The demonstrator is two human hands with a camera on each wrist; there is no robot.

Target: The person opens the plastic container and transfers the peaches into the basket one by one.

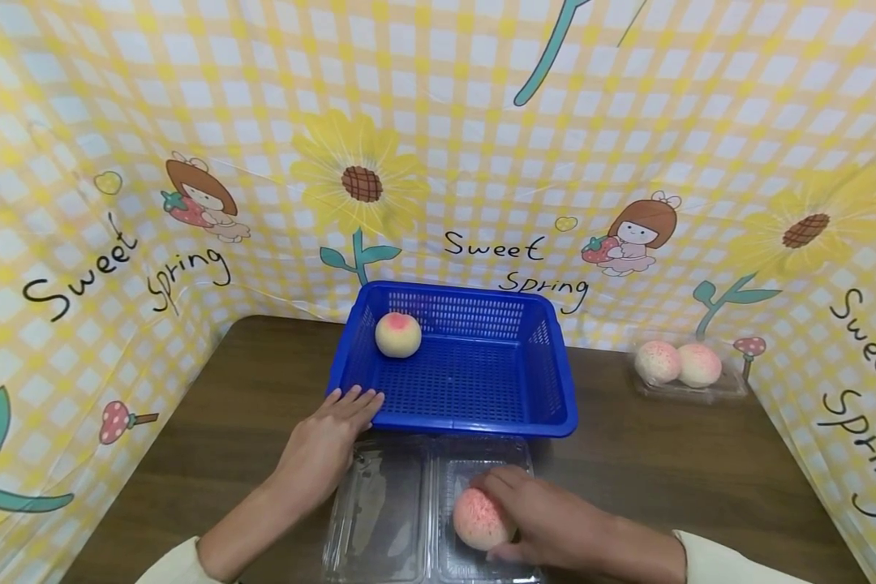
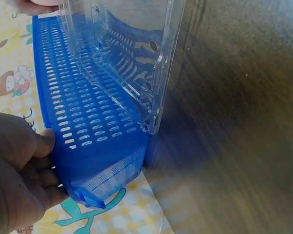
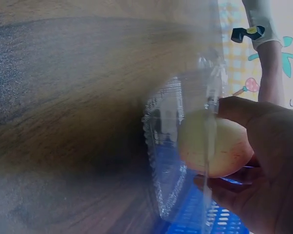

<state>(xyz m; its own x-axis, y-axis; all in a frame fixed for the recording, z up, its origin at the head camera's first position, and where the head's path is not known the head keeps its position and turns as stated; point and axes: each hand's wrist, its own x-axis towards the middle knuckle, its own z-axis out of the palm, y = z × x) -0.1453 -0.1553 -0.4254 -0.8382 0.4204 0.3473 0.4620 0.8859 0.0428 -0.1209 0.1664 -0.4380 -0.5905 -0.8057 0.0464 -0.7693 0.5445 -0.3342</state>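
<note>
My right hand (image 1: 547, 519) grips a pink-and-cream peach (image 1: 482, 519) over one half of a clear plastic clamshell box (image 1: 380, 519), which lies opened flat. In the right wrist view, thumb and fingers curl round the peach (image 3: 229, 148), partly behind the clear box wall (image 3: 171, 117). The left hand (image 1: 321, 446) rests its fingers over the near left corner of a blue perforated basket (image 1: 460, 423). Seen from the left wrist, thumb and fingertips touch the rim of the basket (image 2: 93, 131). Another peach (image 1: 397, 335) sits inside the basket at its back left.
At the back right of the brown table (image 1: 628, 438), a second clear box (image 1: 730, 388) holds two peaches (image 1: 657, 362). A yellow checked cloth (image 1: 467, 178) with printed flowers hangs behind and along both sides. The basket's back stands close to that cloth.
</note>
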